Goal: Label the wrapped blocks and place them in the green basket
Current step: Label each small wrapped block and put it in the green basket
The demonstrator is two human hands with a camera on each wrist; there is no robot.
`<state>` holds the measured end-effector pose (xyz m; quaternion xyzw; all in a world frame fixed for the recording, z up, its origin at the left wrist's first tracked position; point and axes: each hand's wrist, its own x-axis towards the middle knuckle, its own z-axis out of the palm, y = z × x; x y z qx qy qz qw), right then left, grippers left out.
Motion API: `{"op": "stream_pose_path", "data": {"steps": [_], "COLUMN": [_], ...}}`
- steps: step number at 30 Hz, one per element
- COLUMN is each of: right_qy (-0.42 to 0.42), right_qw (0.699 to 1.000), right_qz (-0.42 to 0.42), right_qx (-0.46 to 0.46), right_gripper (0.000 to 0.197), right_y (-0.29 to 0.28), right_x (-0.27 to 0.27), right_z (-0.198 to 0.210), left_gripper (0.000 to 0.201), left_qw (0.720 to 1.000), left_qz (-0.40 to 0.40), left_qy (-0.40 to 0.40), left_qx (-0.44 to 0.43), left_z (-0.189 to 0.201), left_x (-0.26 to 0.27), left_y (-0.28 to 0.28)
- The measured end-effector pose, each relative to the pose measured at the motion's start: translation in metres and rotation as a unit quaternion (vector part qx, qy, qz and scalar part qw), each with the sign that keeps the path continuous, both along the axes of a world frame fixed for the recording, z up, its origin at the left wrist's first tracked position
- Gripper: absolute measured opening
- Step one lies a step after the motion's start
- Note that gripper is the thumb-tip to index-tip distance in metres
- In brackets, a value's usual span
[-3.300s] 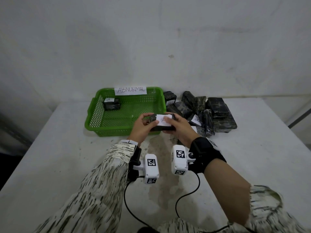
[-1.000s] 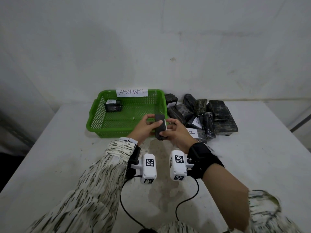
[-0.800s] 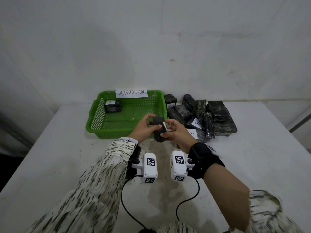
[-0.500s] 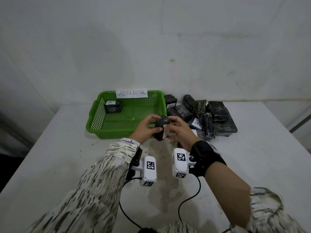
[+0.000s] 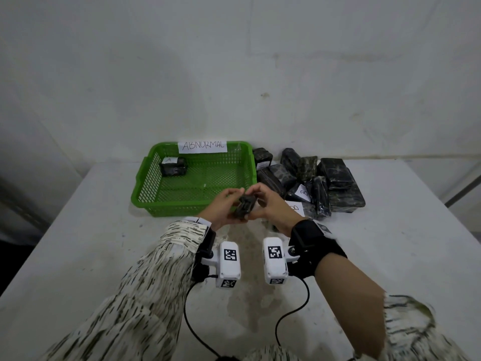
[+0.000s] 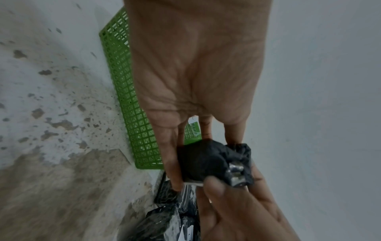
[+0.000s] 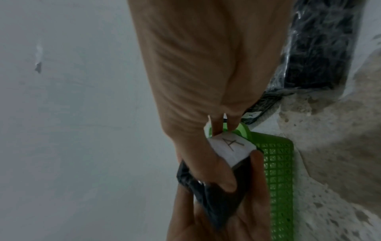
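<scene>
Basket point(image 5: 145, 178) of green mesh at the far left, one labelled block point(image 5: 173, 166) lying in its back left corner. Just before its near wall, left hand point(image 5: 221, 208) curled round a dark wrapped block point(image 5: 244, 207), fingers point(image 6: 173, 163) pinching one end. Held off the table, between both hands. White label marked A point(image 7: 231, 145) on one face, seen from the right wrist. Right hand point(image 5: 273, 207) gripping the other end, thumb point(image 7: 218, 171) pressed across the wrap. Further right, heap of unlabelled blocks point(image 5: 312, 178) with loose paper slips among them. Probably light and firm inside, but glossy, crinkled film likely slippery; safest taken across the short ends, clear of the label and of the bunched, loose wrap at one end.
</scene>
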<state>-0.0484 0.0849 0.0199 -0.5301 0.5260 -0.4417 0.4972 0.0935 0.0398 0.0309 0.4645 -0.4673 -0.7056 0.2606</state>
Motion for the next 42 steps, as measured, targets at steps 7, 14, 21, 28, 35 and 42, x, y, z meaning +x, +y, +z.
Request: {"op": "stream_pose_path", "data": {"steps": [7,14,21,28,35,42], "right_qy": [-0.169,-0.159,-0.172,-0.148,-0.203,-0.195], "right_qw": [0.98,0.973,0.975,0.98,0.961,0.963], "right_qz": [-0.094,-0.051,-0.056,-0.035,-0.029,-0.07], "right_qx": [0.036,0.162,0.129,0.125,0.185,0.171], "right_gripper": [0.029,0.033,0.029,0.029,0.033,0.011], "right_y": [0.002,0.004,0.002,0.006,0.002,0.003], "right_x": [-0.007,-0.002,0.0,-0.003,-0.007,0.001], "right_z": [0.004,0.001,0.003,0.005,0.009,0.001], "left_gripper": [0.043,0.063,0.045,0.042,0.067,0.063], "left_qw": [0.999,0.996,0.998,0.994,0.983,0.973], "left_qz": [0.032,0.039,0.002,-0.02,-0.018,-0.078], "left_qy": [0.037,0.073,0.059,0.006,-0.02,-0.026], "left_qx": [-0.012,-0.01,-0.034,-0.106,-0.182,-0.216], "left_z": [-0.004,0.001,0.009,0.006,0.005,0.01], "left_x": [0.008,0.006,0.004,0.006,0.01,0.013], "left_y": [-0.001,0.0,0.0,-0.001,-0.005,-0.005]}}
